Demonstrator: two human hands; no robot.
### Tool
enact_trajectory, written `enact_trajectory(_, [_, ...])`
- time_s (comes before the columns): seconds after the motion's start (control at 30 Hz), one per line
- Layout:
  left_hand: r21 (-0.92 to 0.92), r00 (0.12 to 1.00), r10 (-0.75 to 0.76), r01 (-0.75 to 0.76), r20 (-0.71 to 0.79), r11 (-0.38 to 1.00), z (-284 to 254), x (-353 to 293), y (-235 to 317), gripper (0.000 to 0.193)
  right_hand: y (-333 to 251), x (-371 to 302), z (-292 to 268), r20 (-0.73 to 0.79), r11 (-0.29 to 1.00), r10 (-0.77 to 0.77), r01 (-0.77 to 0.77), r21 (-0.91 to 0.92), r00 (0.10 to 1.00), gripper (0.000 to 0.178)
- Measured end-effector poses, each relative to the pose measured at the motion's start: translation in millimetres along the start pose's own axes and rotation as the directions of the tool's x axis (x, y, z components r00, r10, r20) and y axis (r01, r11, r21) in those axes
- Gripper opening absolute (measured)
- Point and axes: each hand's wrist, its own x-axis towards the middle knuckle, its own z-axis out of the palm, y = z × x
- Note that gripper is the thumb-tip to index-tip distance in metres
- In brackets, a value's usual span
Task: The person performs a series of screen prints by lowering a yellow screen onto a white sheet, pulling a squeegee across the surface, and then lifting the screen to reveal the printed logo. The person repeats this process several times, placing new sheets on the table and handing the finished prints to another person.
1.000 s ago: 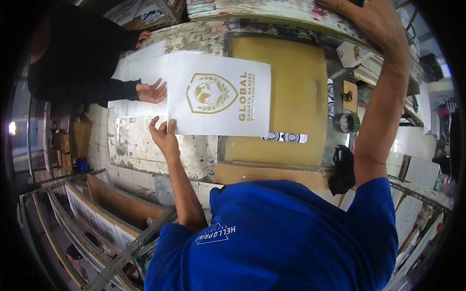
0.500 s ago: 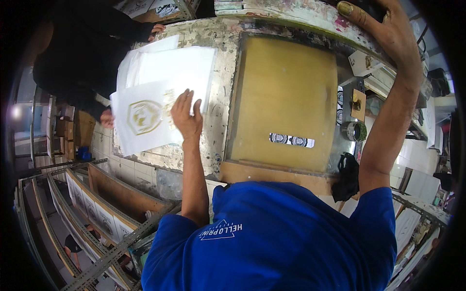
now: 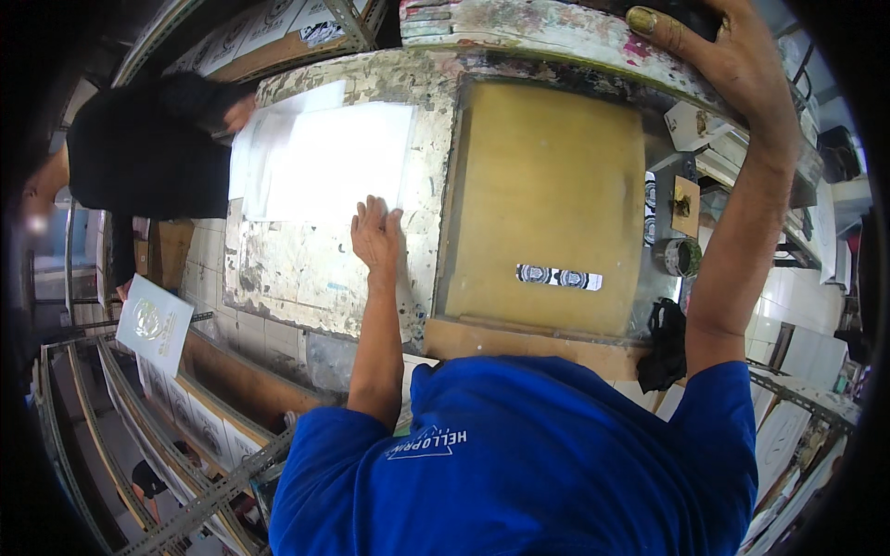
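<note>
Nearest my cam, the blue shirt (image 3: 519, 454) is filling the bottom of the view. Just beyond it, a brown wooden strip (image 3: 538, 347) is running along the near edge of the yellow panel, w/ a black cloth (image 3: 661, 343) lying at its R end.

The L hand (image 3: 375, 233) is reaching fwd, released, fingers extended; its fingertips are overlapping the near edge of the white sheets (image 3: 345, 153). From my end I'm not able to tell if they're touching. The sheets are lying loosely stacked on the paint-spotted table (image 3: 306, 264), L of the yellow panel (image 3: 552, 176). A b&w patterned strip (image 3: 558, 277) is resting on the panel's near part.

R of the panel I'm seeing a round pot (image 3: 681, 257) and, a bit farther, a brown card (image 3: 685, 206) w/ a dark smear.

Off L, a printed sheet (image 3: 156, 324) w/ a gold emblem is hanging tilted above the rack (image 3: 209, 505); a hand at its top L corner is holding it. A co-worker in black (image 3: 153, 153) is leaning in, one blurred hand near the stack's far L edge.

Farthest, the R hand (image 3: 718, 46) is reaching to the paint-stained bar (image 3: 528, 26), thumb stained, pointing L; its fingers are going out of frame, so I can't tell its grip.
</note>
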Motion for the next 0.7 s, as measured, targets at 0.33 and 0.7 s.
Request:
enact_trajectory(0.33, [-0.445,0.901,-0.427,0.415,0.080,0.793,-0.1,7.7,-5.1,0.021,-6.3,-3.5,3.0,-0.037,0.992,-0.022,0.017,-0.125,0.999,0.055])
enact_trajectory(0.7, [-0.536,0.874,0.380,-0.173,0.304,0.826,-50.6,21.1,80.2,0.022,10.5,0.1,3.2,-0.021,0.997,-0.050,0.049,-0.053,0.999,0.056])
